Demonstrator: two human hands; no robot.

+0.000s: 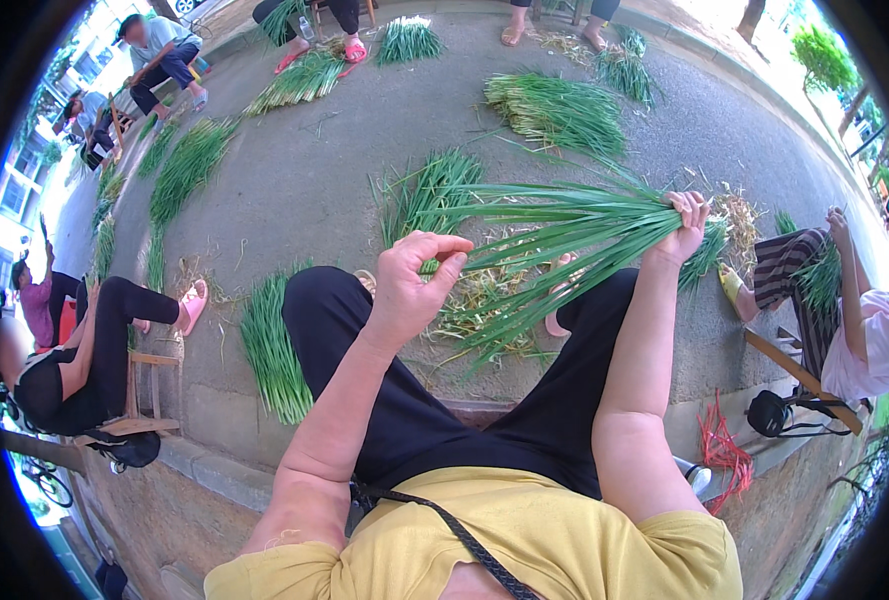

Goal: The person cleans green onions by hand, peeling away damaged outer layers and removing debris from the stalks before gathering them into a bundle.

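Observation:
A loose bunch of long green leaves, probably garlic chives, fans out leftward from my right hand, whose fingers are closed round it at the right. At the tips of the leaves, my left hand has thumb and forefinger almost together; a leaf tip seems pinched there, but this is too fine to be sure. Beneath the bunch, yellowed leaf trimmings cover the ground between my feet. One pile of chives lies left of my left knee, and another pile lies beyond my knees.
Several more piles of chives lie on the grey pavement. People sit close on both sides, one at the left and one at the right. Red plastic strips and a black bag are at the lower right.

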